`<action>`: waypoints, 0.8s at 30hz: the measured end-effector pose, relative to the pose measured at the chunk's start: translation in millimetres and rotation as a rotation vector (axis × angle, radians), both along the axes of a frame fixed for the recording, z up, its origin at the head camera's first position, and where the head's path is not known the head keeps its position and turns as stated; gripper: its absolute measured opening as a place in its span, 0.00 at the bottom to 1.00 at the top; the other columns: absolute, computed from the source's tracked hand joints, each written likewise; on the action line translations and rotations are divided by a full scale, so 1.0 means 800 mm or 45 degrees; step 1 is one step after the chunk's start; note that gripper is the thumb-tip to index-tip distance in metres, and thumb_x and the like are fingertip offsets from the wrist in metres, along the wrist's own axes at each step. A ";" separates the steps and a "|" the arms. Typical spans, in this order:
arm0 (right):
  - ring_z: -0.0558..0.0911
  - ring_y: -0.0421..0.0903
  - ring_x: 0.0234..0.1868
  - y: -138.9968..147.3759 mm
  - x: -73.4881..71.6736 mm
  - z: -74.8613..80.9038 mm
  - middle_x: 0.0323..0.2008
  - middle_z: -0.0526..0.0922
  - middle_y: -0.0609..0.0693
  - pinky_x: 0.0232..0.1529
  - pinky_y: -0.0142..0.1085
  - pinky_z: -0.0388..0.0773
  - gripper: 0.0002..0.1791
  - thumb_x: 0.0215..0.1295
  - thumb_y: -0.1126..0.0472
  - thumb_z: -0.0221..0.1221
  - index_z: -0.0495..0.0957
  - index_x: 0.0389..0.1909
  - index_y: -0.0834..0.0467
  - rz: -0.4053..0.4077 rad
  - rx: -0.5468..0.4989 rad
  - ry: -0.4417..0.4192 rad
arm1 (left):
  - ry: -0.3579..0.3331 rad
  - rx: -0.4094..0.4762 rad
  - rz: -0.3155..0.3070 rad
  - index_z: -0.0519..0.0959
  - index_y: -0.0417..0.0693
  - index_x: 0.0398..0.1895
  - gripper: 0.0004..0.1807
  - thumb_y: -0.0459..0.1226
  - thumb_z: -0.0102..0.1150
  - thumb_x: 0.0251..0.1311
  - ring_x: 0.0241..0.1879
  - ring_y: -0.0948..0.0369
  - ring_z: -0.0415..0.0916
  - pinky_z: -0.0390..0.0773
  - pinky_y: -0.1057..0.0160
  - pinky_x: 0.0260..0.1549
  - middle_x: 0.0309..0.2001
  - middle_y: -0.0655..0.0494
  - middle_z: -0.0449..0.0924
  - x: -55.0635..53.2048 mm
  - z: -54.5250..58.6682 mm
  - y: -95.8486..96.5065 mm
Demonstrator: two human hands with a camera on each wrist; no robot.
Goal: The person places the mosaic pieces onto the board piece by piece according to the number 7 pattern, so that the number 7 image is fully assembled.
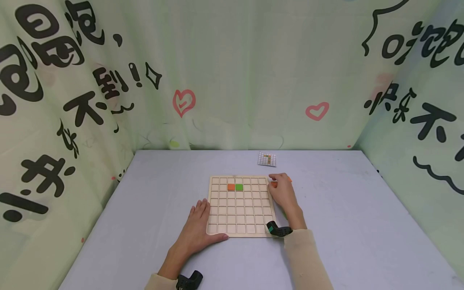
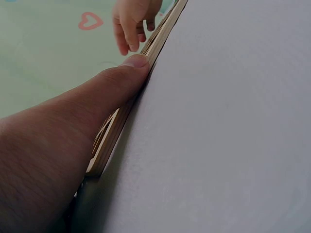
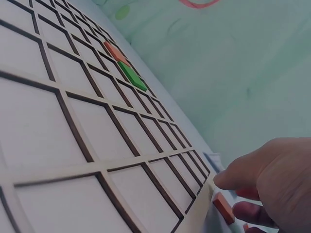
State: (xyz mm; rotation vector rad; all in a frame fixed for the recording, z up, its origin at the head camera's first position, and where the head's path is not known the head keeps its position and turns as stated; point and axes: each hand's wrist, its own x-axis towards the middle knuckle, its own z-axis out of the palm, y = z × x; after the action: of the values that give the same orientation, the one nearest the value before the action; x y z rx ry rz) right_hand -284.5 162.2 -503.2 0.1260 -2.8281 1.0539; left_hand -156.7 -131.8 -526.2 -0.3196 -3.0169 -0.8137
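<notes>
A pale wooden grid board (image 1: 232, 220) lies on the table. One orange square tile (image 1: 231, 187) and one green square tile (image 1: 239, 187) sit side by side in its second row from the back. My left hand (image 1: 197, 229) holds the board steady at its front left corner, fingers along the left side and thumb on the front edge. Beside the back right corner is my right hand (image 1: 284, 193), fingers loosely bent downward. Close to its fingertips lies a loose orange tile (image 3: 223, 208); whether they touch it is hard to see.
Behind the board lies a small card (image 1: 267, 159) with a printed grid pattern. Another orange piece (image 1: 290, 179) shows past the right hand, and a green piece (image 1: 284, 214) peeks out by the right wrist. Printed curtains (image 1: 250, 80) surround the white table (image 1: 348, 225).
</notes>
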 end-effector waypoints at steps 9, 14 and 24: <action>0.76 0.63 0.58 0.004 -0.001 -0.001 0.60 0.72 0.68 0.58 0.55 0.78 0.22 0.70 0.63 0.58 0.75 0.62 0.68 -0.047 0.064 -0.048 | -0.006 0.001 0.009 0.55 0.33 0.77 0.67 0.70 0.66 0.44 0.80 0.45 0.45 0.48 0.44 0.79 0.79 0.38 0.51 0.000 0.001 0.001; 0.75 0.63 0.60 0.007 0.000 -0.001 0.61 0.71 0.69 0.61 0.55 0.77 0.23 0.71 0.63 0.59 0.74 0.63 0.69 -0.052 0.078 -0.087 | -0.009 0.007 0.006 0.55 0.33 0.77 0.67 0.70 0.67 0.44 0.80 0.45 0.45 0.48 0.44 0.79 0.79 0.38 0.51 0.000 0.002 0.001; 0.74 0.62 0.62 0.012 0.001 -0.001 0.63 0.69 0.68 0.62 0.55 0.76 0.23 0.74 0.62 0.56 0.73 0.65 0.67 -0.056 0.099 -0.192 | -0.009 -0.004 0.011 0.55 0.33 0.77 0.67 0.71 0.66 0.44 0.80 0.45 0.45 0.49 0.44 0.79 0.79 0.38 0.51 0.000 0.001 0.001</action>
State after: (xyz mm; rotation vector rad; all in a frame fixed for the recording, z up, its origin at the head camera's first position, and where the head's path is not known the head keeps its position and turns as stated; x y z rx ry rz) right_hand -283.7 171.8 -504.3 -0.0096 -2.9916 0.9846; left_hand -156.9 -131.1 -525.7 -0.3044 -3.0241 -0.8106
